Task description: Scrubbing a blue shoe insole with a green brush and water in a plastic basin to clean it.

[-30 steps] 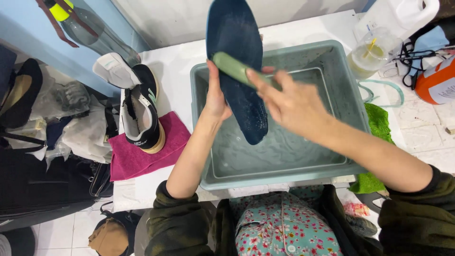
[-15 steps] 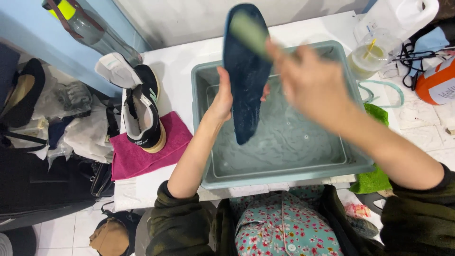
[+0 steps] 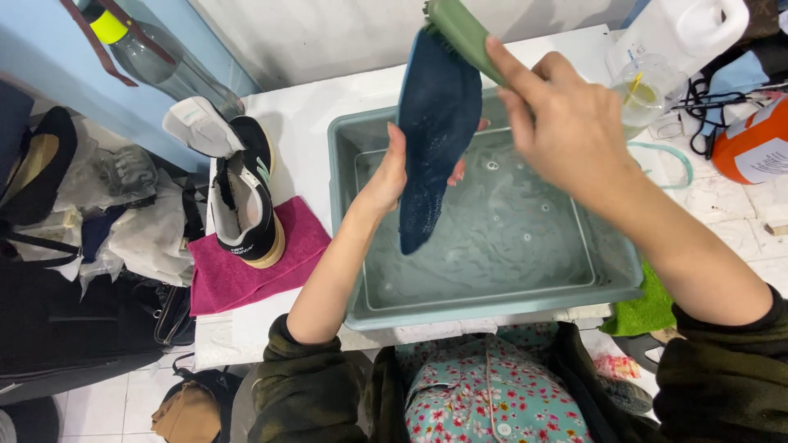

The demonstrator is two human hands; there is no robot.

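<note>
Held upright in the left hand (image 3: 392,176) is a dark blue insole (image 3: 435,131), gripped at its middle with the palm behind it and the fingertips showing at its right edge. Its lower tip hangs over the water in a grey-green basin (image 3: 345,246), while its upper end rises above the basin's far rim. A green brush (image 3: 464,33) is closed in the right hand (image 3: 566,123), and its bristles are pressed against the top end of the insole. The basin is placed on a white table (image 3: 304,115). To the left of the basin, a black and white shoe (image 3: 242,205) is laid on a pink cloth (image 3: 238,271). A green cloth (image 3: 648,308) is seen at the basin's right corner, and an orange container (image 3: 751,143) is standing further right.
</note>
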